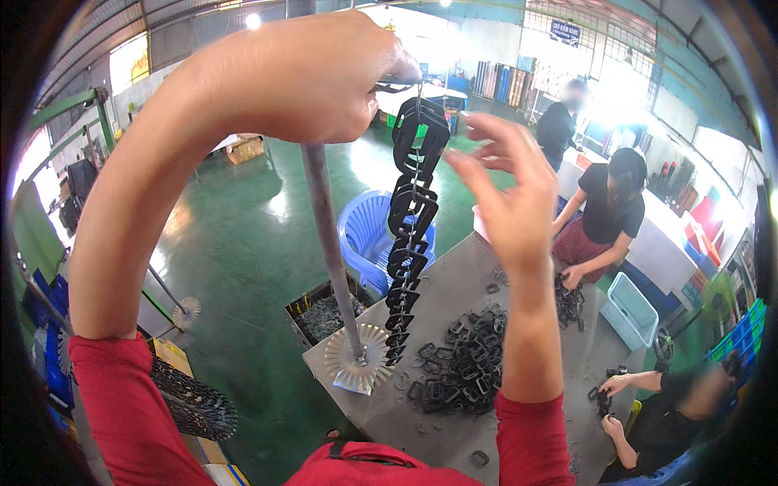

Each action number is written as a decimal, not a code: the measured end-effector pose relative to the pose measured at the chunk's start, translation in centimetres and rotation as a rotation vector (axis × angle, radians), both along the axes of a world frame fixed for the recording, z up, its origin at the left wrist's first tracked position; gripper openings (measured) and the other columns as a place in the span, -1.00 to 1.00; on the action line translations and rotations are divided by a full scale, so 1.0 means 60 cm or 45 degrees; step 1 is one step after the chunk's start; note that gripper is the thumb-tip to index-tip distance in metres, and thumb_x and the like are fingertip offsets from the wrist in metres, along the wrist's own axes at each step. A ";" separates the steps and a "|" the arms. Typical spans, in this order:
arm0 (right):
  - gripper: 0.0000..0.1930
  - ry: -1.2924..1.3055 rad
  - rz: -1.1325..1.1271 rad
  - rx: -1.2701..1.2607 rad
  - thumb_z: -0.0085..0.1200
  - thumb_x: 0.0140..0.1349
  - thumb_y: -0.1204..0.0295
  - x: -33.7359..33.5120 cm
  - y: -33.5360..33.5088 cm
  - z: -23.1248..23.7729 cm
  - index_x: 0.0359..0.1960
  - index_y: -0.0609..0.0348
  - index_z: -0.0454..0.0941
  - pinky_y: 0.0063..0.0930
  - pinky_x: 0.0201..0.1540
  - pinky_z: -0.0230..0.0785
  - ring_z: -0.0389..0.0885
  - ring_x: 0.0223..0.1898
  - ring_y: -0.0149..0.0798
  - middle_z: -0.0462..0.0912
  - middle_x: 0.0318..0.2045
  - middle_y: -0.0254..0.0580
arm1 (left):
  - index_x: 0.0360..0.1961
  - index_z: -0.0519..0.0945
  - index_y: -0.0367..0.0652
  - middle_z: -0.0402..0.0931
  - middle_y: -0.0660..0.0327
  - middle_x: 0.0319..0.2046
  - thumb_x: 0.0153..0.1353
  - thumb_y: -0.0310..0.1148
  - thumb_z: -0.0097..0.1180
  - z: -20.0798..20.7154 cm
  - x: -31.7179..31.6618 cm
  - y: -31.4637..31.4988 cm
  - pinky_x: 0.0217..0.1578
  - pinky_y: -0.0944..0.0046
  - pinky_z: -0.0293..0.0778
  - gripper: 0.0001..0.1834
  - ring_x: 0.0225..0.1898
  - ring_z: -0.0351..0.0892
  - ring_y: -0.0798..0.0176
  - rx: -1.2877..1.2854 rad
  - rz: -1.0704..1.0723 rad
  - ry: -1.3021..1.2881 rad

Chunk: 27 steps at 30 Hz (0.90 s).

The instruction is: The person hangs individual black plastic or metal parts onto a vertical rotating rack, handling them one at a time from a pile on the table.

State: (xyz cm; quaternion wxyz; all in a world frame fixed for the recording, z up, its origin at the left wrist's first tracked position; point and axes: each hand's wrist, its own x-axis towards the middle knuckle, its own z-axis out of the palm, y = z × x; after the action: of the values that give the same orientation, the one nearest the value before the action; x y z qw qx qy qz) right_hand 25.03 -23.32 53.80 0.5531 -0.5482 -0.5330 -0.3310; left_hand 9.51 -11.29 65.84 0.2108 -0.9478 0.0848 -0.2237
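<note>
Raised high at the upper middle, my left hand (340, 77) is closed, its fingertips pinching a black loop-shaped piece (395, 83) at the top of a hanging wire. Down that wire runs a long string of black rectangular loops (412, 211), reaching toward the tabletop. Just right of its upper end is my right hand (515, 182), fingers apart and nothing visible in them. A grey metal pole (326, 202) rises left of the string from a slotted round disc (357, 356). On the metal table (369, 409) lies a heap of loose black loops (463, 356).
A blue plastic chair (365, 231) and a crate of small parts (324, 312) stand beyond the table. Two co-workers (604, 202) (681, 413) handle black pieces along its right side, near a pale blue basket (630, 312). Another loaded string (194, 401) is at lower left.
</note>
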 end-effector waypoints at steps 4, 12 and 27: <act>-0.76 0.004 -0.157 0.012 0.20 0.00 0.42 -0.026 0.054 0.013 -0.26 0.16 0.56 -0.45 -0.41 0.37 0.56 -0.48 -0.24 0.59 -0.48 -0.20 | -0.10 0.49 -0.38 0.48 -0.07 -0.16 -0.03 -0.60 -0.02 0.009 0.010 -0.015 0.00 0.09 0.33 -0.62 -0.08 0.42 -0.13 -0.163 0.222 0.097; -0.84 0.681 0.805 -0.159 0.14 0.10 0.44 0.009 0.025 0.033 -0.34 0.28 0.62 -0.66 -0.45 0.32 0.49 -0.59 -0.53 0.58 -0.57 -0.32 | -0.08 0.48 -0.35 0.48 -0.07 -0.13 -0.05 -0.64 -0.07 -0.002 -0.002 0.001 0.01 0.11 0.34 -0.59 -0.05 0.43 -0.12 0.016 -0.051 -0.074; -0.88 0.887 -0.408 -0.426 0.13 0.09 0.44 0.346 -0.259 -0.330 -0.43 0.25 0.54 -0.61 -0.61 0.22 0.48 -0.68 -0.46 0.55 -0.66 -0.30 | 0.04 0.42 -0.30 0.45 -0.05 -0.04 0.03 -0.38 0.05 0.008 -0.031 0.010 -0.02 0.15 0.40 -0.50 -0.07 0.47 -0.06 -0.272 0.095 -0.009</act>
State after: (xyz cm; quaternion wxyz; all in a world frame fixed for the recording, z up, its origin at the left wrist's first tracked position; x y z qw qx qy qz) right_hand 45.77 -38.84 33.99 0.5452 -0.7856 -0.2684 -0.1163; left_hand 7.63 -10.70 66.31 0.1170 -0.9666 0.0246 -0.2268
